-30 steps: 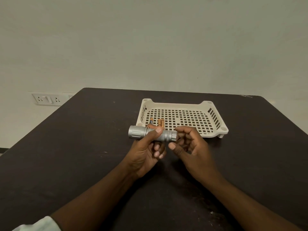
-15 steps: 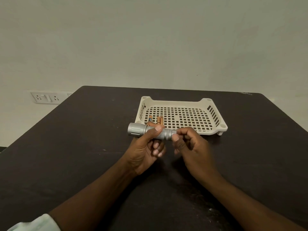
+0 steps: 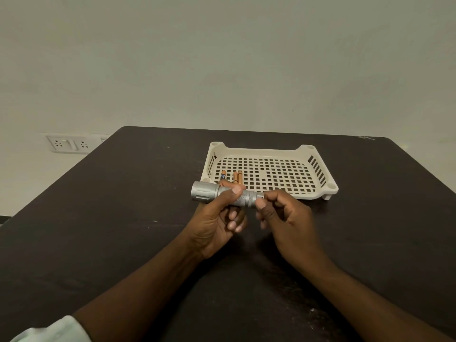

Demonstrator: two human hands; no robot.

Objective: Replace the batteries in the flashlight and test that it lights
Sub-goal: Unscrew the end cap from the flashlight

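I hold a silver metal flashlight level above the dark table, its wide head pointing left. My left hand wraps around the middle of its barrel, thumb on top. The thumb and fingers of my right hand pinch the tail cap at the flashlight's right end. Three orange batteries lie side by side in the front left corner of a cream plastic basket, just behind the flashlight and partly hidden by my left hand.
The dark table runs back to a pale wall. A white socket panel is on that wall at the left. The basket stands at the middle back of the table.
My right hand, held loosely curled beside the flashlight a second ago, has closed its thumb and fingers on the tail cap. The left hand and flashlight have stayed nearly still.
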